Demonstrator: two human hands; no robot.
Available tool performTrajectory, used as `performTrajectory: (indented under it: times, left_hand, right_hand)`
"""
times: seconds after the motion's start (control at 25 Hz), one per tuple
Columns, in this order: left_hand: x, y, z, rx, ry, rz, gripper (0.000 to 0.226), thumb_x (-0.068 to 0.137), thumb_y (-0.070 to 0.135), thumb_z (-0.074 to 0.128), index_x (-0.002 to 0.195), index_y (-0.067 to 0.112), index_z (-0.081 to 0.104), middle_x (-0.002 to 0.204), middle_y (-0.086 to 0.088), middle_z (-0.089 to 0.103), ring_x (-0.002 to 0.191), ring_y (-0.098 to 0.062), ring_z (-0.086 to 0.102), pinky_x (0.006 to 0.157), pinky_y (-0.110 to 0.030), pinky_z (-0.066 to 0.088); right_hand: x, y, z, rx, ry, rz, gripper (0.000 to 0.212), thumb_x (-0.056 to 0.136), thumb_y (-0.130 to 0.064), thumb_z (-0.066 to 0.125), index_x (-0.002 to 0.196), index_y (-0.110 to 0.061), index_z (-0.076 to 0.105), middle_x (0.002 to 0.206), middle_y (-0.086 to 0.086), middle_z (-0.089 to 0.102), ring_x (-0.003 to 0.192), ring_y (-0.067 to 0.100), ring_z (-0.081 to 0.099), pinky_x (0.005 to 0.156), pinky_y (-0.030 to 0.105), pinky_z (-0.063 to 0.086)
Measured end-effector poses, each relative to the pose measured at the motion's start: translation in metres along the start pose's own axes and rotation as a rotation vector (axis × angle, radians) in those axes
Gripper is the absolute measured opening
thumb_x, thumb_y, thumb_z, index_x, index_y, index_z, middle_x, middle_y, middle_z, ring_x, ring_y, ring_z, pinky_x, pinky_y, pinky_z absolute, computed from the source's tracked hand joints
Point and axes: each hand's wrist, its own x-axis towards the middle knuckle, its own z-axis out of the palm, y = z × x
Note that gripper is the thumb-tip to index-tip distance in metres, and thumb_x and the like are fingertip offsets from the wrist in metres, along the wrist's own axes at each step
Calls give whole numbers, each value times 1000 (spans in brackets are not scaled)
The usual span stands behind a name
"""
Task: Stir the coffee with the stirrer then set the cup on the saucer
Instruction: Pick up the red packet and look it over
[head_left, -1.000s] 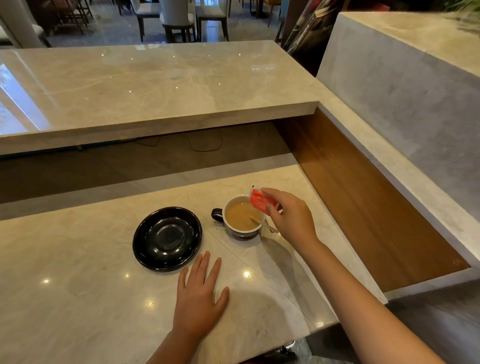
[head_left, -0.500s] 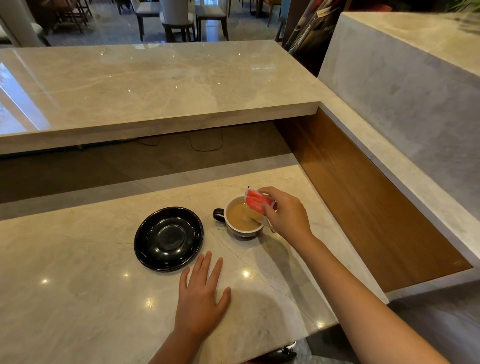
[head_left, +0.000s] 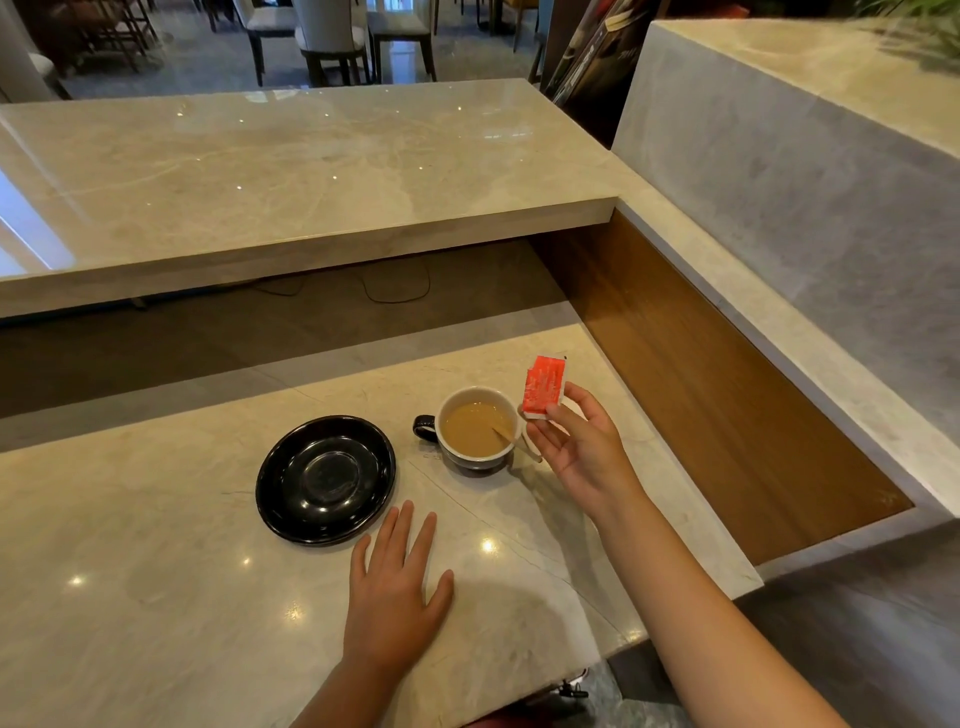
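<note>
A cup (head_left: 475, 457) with a dark handle stands on the marble counter, filled with light brown coffee. A thin wooden stirrer (head_left: 511, 439) leans in it against the right rim. Left of the cup lies an empty black saucer (head_left: 325, 479). My right hand (head_left: 579, 449) is just right of the cup and pinches a red packet (head_left: 543, 386) upright between thumb and fingers. My left hand (head_left: 392, 592) rests flat on the counter below the saucer, fingers spread, holding nothing.
The lower counter (head_left: 130, 571) ends at a front edge near me and a right edge beside a wooden panel (head_left: 701, 389). A raised marble ledge (head_left: 285, 171) runs behind. A tall stone block (head_left: 805, 171) stands at the right. Chairs stand far behind.
My right hand has turned palm up and drawn the red packet away from over the cup to its right side, raising it upright. The left hand stayed flat.
</note>
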Motion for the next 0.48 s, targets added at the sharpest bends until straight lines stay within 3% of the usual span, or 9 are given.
performTrajectory:
  times: [0.12, 0.28, 0.48]
  left_hand:
    - [0, -1, 0, 5, -3, -1, 64, 85, 53, 38, 141, 23, 35, 149, -7, 28, 137, -19, 15, 107, -40, 5]
    - [0, -1, -1, 13, 7, 10, 64, 85, 52, 38, 141, 22, 36, 148, -8, 30, 137, -19, 15, 106, -42, 8]
    - [1, -1, 1, 32, -3, -6, 64, 85, 54, 36, 141, 22, 35, 149, -8, 28, 137, -20, 16, 106, -48, 16]
  right_hand:
    - [-2, -6, -7, 202, -17, 19, 30, 87, 3, 50, 113, -10, 53, 85, 13, 74, 73, 18, 71, 57, 21, 57]
    - [-5, -7, -22, 334, 26, 47, 17, 87, 0, 50, 97, -10, 61, 73, 8, 76, 66, 13, 71, 55, 18, 56]
    - [-4, -1, -55, 254, 190, 11, 12, 86, -2, 55, 95, -5, 62, 74, 9, 75, 62, 12, 70, 52, 18, 56]
